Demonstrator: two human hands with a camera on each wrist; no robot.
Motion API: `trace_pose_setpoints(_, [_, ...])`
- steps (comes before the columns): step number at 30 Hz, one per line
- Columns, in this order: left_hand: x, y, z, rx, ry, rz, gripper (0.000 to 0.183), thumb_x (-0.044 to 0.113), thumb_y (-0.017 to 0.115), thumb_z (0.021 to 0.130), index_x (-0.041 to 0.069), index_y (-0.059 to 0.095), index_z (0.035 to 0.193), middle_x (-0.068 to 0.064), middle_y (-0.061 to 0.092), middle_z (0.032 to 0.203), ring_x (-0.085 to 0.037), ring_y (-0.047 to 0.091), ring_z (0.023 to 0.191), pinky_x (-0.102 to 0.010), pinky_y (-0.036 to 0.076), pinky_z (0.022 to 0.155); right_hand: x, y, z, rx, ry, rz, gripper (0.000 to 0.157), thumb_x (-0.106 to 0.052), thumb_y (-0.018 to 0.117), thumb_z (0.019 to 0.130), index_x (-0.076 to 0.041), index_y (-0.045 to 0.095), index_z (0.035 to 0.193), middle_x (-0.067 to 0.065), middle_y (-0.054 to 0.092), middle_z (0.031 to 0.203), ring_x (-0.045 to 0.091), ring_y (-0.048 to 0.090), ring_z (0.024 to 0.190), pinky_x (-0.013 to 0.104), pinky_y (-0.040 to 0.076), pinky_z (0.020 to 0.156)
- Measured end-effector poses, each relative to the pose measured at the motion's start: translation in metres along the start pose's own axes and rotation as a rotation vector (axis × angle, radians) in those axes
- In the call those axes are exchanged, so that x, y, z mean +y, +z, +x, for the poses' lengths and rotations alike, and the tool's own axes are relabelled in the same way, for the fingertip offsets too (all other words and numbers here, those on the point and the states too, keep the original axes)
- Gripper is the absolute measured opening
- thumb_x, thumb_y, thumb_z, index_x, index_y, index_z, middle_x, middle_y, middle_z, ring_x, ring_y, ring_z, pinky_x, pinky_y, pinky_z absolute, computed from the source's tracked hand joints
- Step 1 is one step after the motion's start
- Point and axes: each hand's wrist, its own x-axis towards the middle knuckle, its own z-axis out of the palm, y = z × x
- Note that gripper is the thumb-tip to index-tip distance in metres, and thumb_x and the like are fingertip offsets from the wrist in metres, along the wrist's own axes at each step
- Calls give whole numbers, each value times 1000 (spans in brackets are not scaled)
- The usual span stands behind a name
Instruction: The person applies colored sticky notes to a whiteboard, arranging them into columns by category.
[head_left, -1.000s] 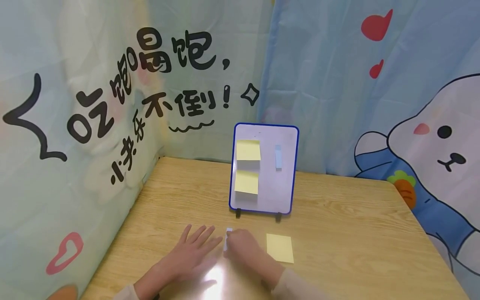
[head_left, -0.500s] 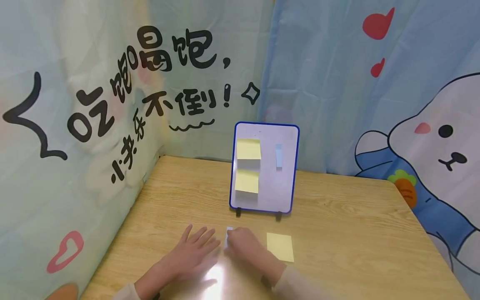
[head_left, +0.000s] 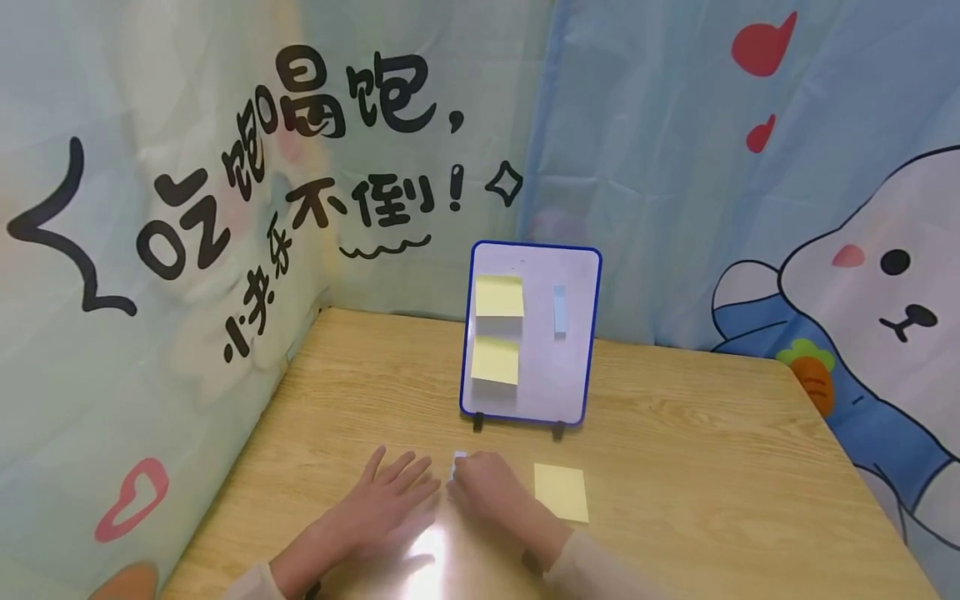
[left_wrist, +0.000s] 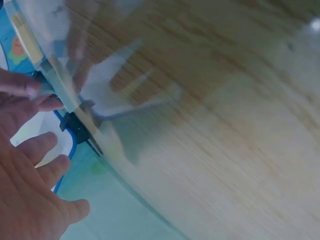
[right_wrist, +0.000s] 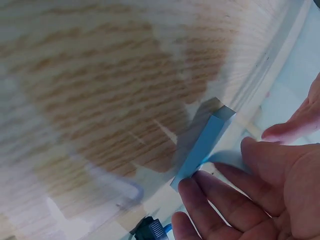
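My right hand [head_left: 498, 500] is at the table's front middle, over a narrow light-blue sticky note pad [right_wrist: 204, 147]. In the right wrist view its thumb and index finger pinch a curled blue sheet [right_wrist: 232, 159] that lifts from the pad. Another fingertip touches the pad's near end. In the head view the hand covers most of this pad. Just left of it, my left hand [head_left: 386, 508] lies with spread fingers, holding nothing. A pale yellow square sticky note pad [head_left: 561, 492] lies right of my right hand.
Behind the hands a blue-framed whiteboard [head_left: 543, 375] stands on small black feet. Two yellow sticky notes [head_left: 498, 297] and a blue strip [head_left: 559, 312] are stuck on it. Printed curtains [head_left: 637, 208] border the wooden table [head_left: 690, 467] at the back and left.
My right hand covers slightly more of the blue pad than before. My left fingertips have drawn back a little from it. The whole head view has shifted slightly.
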Motion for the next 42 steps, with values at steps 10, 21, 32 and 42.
trace_pose_setpoints(10, [1,9,9,-121,61,-13,56,56,28,104,29,40,151,3,35,159,-30,32,148,-65,16,118,4,-2,4,4,119,152,22,-7,63,92,-12,62,70,-2,52,56,11,44,51,25,43,53])
trace_pose_setpoints(21, [4,9,20,-167,110,82,69,63,19,102,22,36,154,4,32,160,-27,30,149,-63,23,117,7,-7,6,42,206,208,12,-10,65,91,-10,74,83,1,72,76,20,66,68,34,55,67])
trace_pose_setpoints(32, [6,11,21,-167,92,38,71,66,19,101,22,40,152,5,36,159,-28,32,148,-62,22,118,15,-10,9,103,317,185,7,-12,72,86,-10,77,90,5,76,87,26,71,79,40,56,72])
trace_pose_setpoints(42, [7,13,21,-169,81,22,72,67,18,100,22,41,152,5,36,159,-28,34,147,-62,21,118,26,-5,9,172,402,175,7,-10,71,86,-9,77,88,6,76,83,27,70,74,40,57,69])
